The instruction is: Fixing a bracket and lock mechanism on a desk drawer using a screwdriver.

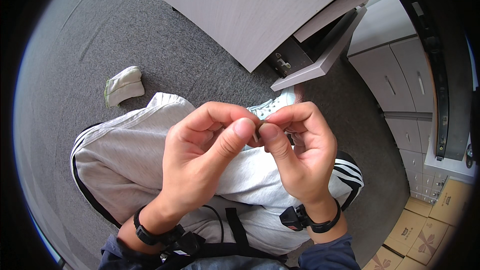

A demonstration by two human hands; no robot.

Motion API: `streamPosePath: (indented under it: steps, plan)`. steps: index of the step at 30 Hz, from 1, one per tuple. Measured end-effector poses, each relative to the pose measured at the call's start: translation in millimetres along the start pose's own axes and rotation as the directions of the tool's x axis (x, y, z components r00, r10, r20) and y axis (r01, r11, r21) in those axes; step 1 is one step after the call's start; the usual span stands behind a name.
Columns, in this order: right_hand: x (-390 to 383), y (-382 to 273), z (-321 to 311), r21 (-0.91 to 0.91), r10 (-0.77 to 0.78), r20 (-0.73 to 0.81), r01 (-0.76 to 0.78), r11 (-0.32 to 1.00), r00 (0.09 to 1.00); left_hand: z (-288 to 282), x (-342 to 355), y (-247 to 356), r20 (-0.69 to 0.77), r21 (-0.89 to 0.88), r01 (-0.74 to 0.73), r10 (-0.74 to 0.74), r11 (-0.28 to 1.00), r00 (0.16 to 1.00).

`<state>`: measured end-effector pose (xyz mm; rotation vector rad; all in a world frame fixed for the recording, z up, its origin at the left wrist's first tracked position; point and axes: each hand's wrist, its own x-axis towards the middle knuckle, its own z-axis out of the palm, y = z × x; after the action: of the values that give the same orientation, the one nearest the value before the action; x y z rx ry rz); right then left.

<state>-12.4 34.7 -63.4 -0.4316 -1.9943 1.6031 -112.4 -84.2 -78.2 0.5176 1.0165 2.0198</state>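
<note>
Both hands meet above my lap, thumbs and forefingers pinched together and nearly touching. My left hand (200, 145) is closed at the fingertips, and so is my right hand (302, 147). Between them shows a tiny dark and silvery piece (257, 135), too small and too covered by the fingers to name. Just beyond the hands, a drawer with a black side (300, 56) hangs out, tilted, from a pale wood-grain cabinet (245, 15). A metal fitting (283, 61) sits on that black side. On the carpet to the left lies a crumpled off-white cloth glove (125, 85).
My legs in light grey trousers (125, 155) are folded beneath the hands, with a pale blue sneaker (280, 103) by the drawer. Grey cabinets (387, 77) line the right side. Cardboard boxes (407, 230) are stacked at lower right. Grey carpet (115, 30) covers the floor.
</note>
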Motion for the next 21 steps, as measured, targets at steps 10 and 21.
streamPosePath:
  steps: [10,21]
  plan:
    - [0.3,-2.9,-4.3,0.098,0.045,-0.008,-0.044,0.994,0.999,5.0,2.4,0.6,0.078,0.174,-0.144,0.133,0.974,0.988]
    - [1.0,-5.7,-3.5,-0.031,-0.141,0.027,0.142,0.989,0.990,4.5,-2.4,11.1,0.053,0.188,-0.133,0.125,0.973,0.991]
